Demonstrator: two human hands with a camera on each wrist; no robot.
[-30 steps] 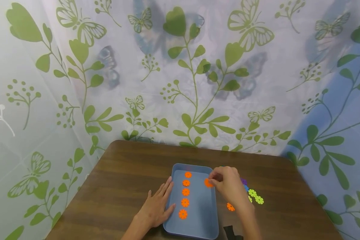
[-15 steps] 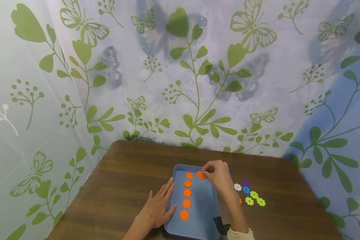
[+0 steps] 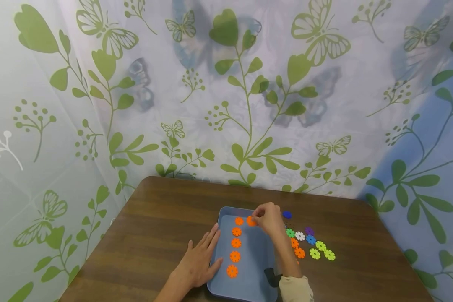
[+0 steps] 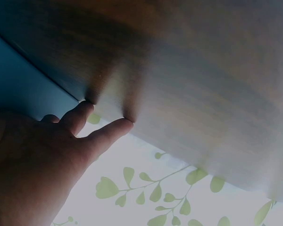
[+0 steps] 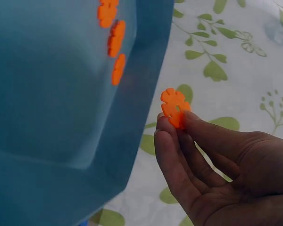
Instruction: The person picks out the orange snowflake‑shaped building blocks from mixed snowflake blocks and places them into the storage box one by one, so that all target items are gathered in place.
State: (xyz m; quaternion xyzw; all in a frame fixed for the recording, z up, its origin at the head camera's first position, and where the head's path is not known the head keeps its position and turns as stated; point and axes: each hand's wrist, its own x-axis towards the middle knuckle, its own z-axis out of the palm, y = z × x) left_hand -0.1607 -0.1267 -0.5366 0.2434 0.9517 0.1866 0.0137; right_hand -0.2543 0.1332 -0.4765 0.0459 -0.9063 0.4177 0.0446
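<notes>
A blue-grey tray point(image 3: 253, 256) holds a lengthwise column of several orange notched discs point(image 3: 235, 243) near its left side. My right hand point(image 3: 270, 220) pinches another orange notched disc point(image 5: 174, 106) between thumb and fingers. In the head view this disc is at the tray's far end, right of the column's farthest disc point(image 3: 239, 221); whether it touches the tray floor I cannot tell. My left hand point(image 3: 199, 261) lies with fingers spread along the tray's left rim, its thumb reaching over the edge. In the left wrist view, fingertips point(image 4: 127, 120) touch the table beside the tray.
Loose notched discs lie on the wooden table point(image 3: 173, 209) right of the tray: white point(image 3: 300, 236), green point(image 3: 290, 233), purple point(image 3: 309, 231), blue point(image 3: 311, 239), yellow-green point(image 3: 315, 253) and orange point(image 3: 299, 252). A leaf-patterned curtain point(image 3: 196, 138) hangs behind the table.
My right hand has carried the orange disc leftward from the tray's right edge to beside the column's far end. The left hand keeps its place at the rim.
</notes>
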